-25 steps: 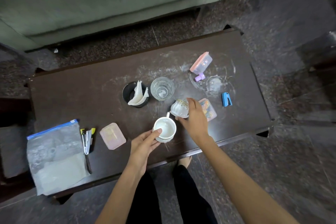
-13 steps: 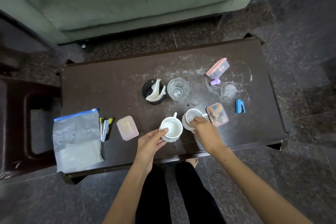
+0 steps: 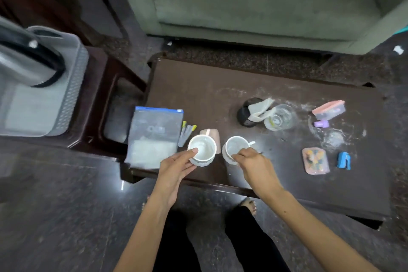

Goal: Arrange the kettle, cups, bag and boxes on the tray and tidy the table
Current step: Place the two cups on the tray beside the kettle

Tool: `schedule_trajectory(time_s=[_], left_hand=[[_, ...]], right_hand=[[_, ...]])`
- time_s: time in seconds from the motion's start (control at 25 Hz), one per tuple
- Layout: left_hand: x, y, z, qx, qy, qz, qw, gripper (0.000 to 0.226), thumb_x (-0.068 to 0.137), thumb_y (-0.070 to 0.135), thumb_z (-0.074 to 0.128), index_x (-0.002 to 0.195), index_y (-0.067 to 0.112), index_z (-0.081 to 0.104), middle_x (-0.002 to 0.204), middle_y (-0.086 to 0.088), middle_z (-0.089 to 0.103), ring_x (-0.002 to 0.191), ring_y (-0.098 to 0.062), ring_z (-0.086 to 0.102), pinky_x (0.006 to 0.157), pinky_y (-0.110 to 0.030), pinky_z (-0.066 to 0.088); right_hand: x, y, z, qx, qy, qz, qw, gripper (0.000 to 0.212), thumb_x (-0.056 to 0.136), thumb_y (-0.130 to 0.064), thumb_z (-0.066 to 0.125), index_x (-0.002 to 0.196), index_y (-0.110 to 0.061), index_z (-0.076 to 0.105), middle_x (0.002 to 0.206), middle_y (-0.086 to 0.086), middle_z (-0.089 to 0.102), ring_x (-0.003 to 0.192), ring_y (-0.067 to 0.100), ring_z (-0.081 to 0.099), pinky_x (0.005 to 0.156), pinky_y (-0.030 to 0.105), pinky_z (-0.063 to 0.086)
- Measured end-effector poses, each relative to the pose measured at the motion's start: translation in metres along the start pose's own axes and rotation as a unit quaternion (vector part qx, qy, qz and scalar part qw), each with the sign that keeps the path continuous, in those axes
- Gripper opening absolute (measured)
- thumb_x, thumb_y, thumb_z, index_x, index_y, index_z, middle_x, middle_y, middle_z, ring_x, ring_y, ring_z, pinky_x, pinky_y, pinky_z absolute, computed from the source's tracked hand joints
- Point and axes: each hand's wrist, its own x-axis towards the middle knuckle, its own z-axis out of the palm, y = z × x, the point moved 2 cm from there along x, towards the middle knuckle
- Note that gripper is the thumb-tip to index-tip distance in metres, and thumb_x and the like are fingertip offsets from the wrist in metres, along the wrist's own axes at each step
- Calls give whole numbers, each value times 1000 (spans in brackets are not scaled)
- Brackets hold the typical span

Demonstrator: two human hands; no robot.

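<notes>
Only the kettle (image 3: 28, 59) sits on the tray (image 3: 66, 104) (bag, boxes untouched); left hand (image 3: 176, 168) and right hand (image 3: 254, 163) each grip a cup

Both cups (image 3: 202, 149) look like glossy white ceramic, the kettle (image 3: 26, 59) is brushed metal with black plastic trim. Tray (image 3: 66, 99) is matt grey textured plastic, the bag (image 3: 154, 137) clear plastic, and the table (image 3: 212, 104) is dark, smooth, dusty white.

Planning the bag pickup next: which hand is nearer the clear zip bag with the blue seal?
Left. The left hand grips a white cup right beside the clear zip bag; the right hand grips the other white cup, farther away.
</notes>
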Motion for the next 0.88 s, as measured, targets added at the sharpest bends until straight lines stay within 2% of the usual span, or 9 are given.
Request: schedule_trajectory(time_s=[0.16, 0.28, 0.44, 0.6, 0.72, 0.88], left_hand=[[-9, 41, -104, -51, 34, 14, 998, 22, 71, 27, 80, 84, 11, 76, 92, -7, 75, 96, -21, 70, 84, -28, 54], [-16, 75, -185, -84, 59, 27, 994, 23, 74, 25, 78, 90, 9, 76, 95, -9, 76, 97, -21, 70, 89, -31, 53], [-19, 120, -274, -92, 68, 52, 992, 26, 76, 24, 76, 95, 6, 74, 95, -10, 76, 93, -20, 72, 86, -29, 55], [-11, 151, -325, -102, 77, 61, 990, 40, 74, 29, 78, 103, 3, 71, 102, -11, 75, 98, -20, 71, 87, -29, 55], [-1, 175, -351, -122, 100, 62, 986, 33, 74, 28, 78, 99, 6, 72, 98, -9, 76, 96, -18, 72, 80, -25, 57], [9, 208, -378, -142, 127, 65, 980, 31, 76, 24, 77, 99, 5, 72, 97, -10, 76, 93, -18, 72, 81, -27, 57]], right_hand=[[39, -106, 2, 19, 17, -32, 999, 40, 64, 10, 69, 96, -15, 72, 84, 5, 68, 78, 32, 64, 49, 34, 52], [70, -191, 8, 24, 24, -52, 998, 35, 67, 8, 69, 93, -15, 72, 83, 5, 68, 78, 31, 64, 51, 33, 51], [114, -287, 17, 29, 28, -83, 996, 36, 66, 13, 68, 93, -10, 72, 81, 7, 67, 76, 31, 63, 52, 37, 53], [149, -345, 14, 38, 47, -116, 991, 45, 66, 16, 67, 103, -11, 71, 88, 5, 68, 81, 28, 62, 56, 38, 55], [181, -374, 8, 42, 58, -146, 987, 47, 66, 19, 64, 103, -8, 71, 87, 6, 68, 80, 30, 62, 55, 35, 54], [224, -405, 3, 24, 44, -178, 983, 46, 68, 16, 62, 104, -10, 70, 87, 8, 66, 83, 32, 62, 58, 36, 52]])
